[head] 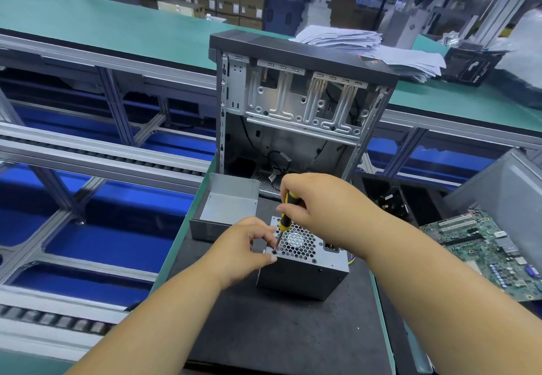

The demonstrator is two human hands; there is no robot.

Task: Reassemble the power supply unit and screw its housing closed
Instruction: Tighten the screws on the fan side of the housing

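Green benches and roller tracks run through the workshop around me, and I work on a dark mat (287,336) laid on the near bench. At the middle of that mat stands the power supply (303,269), grille side up, with the fan showing through the honeycomb holes. My right hand (319,201) is wrapped around the yellow-and-black screwdriver (285,219), whose tip sits in a screw (274,252) at the unit's near left corner. My left hand (249,250) pinches that corner, fingertips touching the metal beside the shaft.

I judge this to be a screw-driving step. To do it well I would keep the shaft upright over the screw, press straight down, and let the left fingers brace the box so it cannot twist.

Just beyond the unit, toward the mat's far left corner, an open metal cover (225,210) sits with nothing visible inside. Behind it the computer case (296,104) stands open, holding cables at its bottom. A circuit board (492,254) lies past the mat's right edge.
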